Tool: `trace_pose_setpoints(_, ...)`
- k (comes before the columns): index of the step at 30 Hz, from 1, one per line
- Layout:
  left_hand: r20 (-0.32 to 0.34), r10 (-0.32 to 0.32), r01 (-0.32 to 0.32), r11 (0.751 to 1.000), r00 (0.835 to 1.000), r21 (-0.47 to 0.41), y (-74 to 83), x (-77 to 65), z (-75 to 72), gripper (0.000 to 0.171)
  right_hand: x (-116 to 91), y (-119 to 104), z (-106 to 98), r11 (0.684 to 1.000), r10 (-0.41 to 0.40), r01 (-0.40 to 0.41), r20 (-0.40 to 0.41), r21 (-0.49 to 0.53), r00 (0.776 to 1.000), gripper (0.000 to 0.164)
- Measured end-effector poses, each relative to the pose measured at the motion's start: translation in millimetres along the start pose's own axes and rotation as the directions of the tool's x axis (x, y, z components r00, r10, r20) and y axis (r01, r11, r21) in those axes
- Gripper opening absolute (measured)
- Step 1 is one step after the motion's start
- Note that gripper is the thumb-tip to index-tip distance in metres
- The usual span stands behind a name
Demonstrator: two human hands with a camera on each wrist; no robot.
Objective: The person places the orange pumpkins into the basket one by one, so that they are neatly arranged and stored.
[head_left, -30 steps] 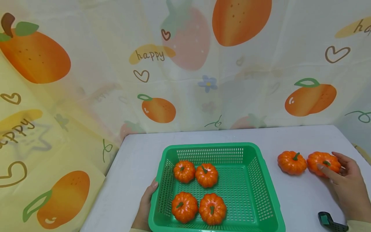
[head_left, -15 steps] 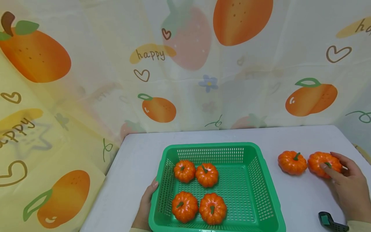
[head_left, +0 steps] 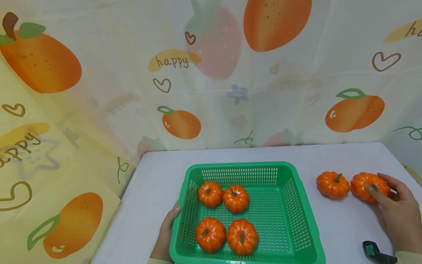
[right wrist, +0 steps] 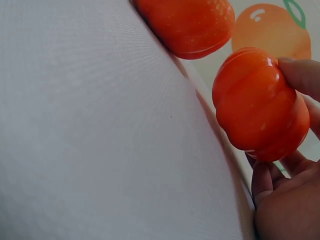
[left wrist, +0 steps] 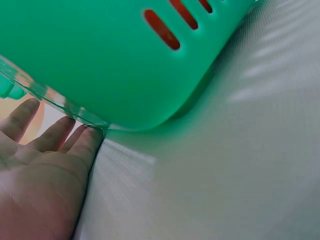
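Note:
In the head view, my right hand [head_left: 399, 209] grips a small orange toy pumpkin [head_left: 366, 183] with a green stem, its thumb over the top and fingers around the far side. The right wrist view shows that pumpkin [right wrist: 257, 107] tilted between thumb and fingers. A second pumpkin [head_left: 331, 185] rests on the table just to its left. My left hand [head_left: 166, 231] holds the left side of a green plastic basket [head_left: 301, 220], thumb at the rim; in the left wrist view its fingers [left wrist: 82, 145] touch the basket's edge. Several pumpkins [head_left: 242, 236] lie in the basket's left half.
A black strap-like object with a green patch [head_left: 370, 249] lies near the right forearm. The white-covered table [head_left: 132, 216] ends at a fruit-printed cloth backdrop [head_left: 214, 91] behind and on the left.
The gripped pumpkin and my right thumb have shifted very slightly to the right. My left hand and the basket stay in place.

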State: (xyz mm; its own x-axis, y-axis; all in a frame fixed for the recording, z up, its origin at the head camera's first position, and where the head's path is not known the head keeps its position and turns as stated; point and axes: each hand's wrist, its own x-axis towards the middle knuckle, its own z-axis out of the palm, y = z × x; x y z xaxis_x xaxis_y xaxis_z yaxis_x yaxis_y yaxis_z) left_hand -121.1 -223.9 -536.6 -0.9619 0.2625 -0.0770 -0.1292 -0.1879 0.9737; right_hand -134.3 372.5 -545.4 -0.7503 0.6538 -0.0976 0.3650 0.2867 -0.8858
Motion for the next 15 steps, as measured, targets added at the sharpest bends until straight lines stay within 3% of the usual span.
trace_pose_setpoints(15, -0.007, -0.031, 0.031, 0.999, 0.999, -0.018, 1.7, -0.6, 1.8, 0.075, -4.1, -8.4, -1.7, 1.000, 0.026, -0.026, -0.044, 0.012, 0.999, 0.061)
